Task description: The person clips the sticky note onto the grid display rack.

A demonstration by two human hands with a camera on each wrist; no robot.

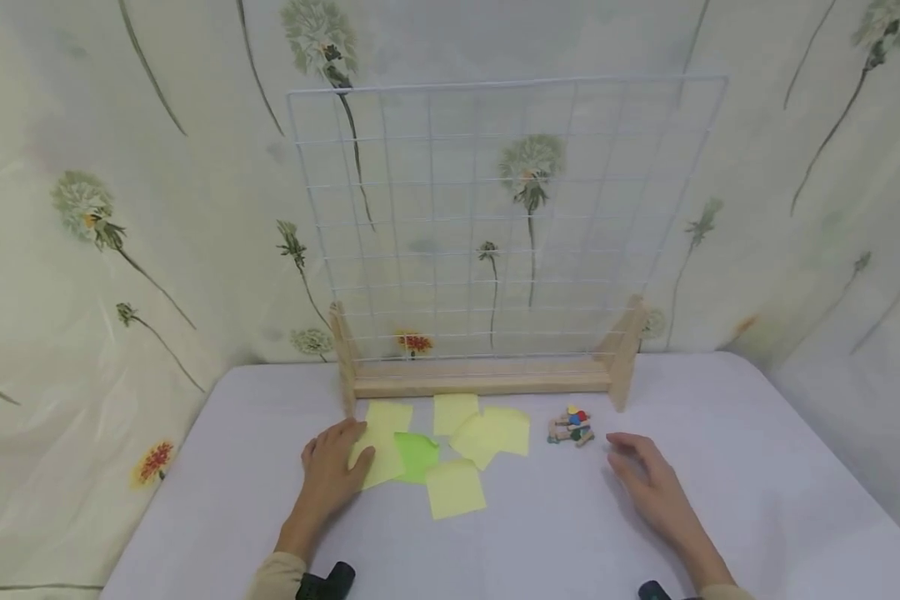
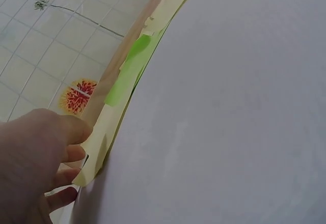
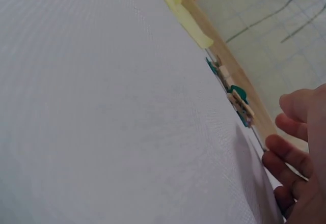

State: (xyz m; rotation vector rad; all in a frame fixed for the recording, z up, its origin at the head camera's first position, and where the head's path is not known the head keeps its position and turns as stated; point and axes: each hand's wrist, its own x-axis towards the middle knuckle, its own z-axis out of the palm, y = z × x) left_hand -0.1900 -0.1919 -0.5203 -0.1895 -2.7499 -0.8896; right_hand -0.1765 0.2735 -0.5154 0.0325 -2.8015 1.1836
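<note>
Several pale yellow sticky notes (image 1: pixel 456 492) and a bright green sticky note (image 1: pixel 417 457) lie spread and partly overlapping on the white table. My left hand (image 1: pixel 332 471) rests at the left edge of the notes, thumb and fingers spread apart over the leftmost yellow note (image 1: pixel 385 462). In the left wrist view its fingertips are right at the edge of that note (image 2: pixel 97 158). A small heap of wooden mini clothespins (image 1: pixel 570 427) with coloured decorations lies right of the notes. Just right of the heap, my right hand (image 1: pixel 654 487) has loosely bent fingers with nothing between them.
Behind the notes stands a white wire grid panel on a wooden stand (image 1: pixel 480 385), its two side posts rising from the table (image 1: pixel 540 542). A flower-printed curtain (image 1: pixel 195 200) hangs behind and at the sides.
</note>
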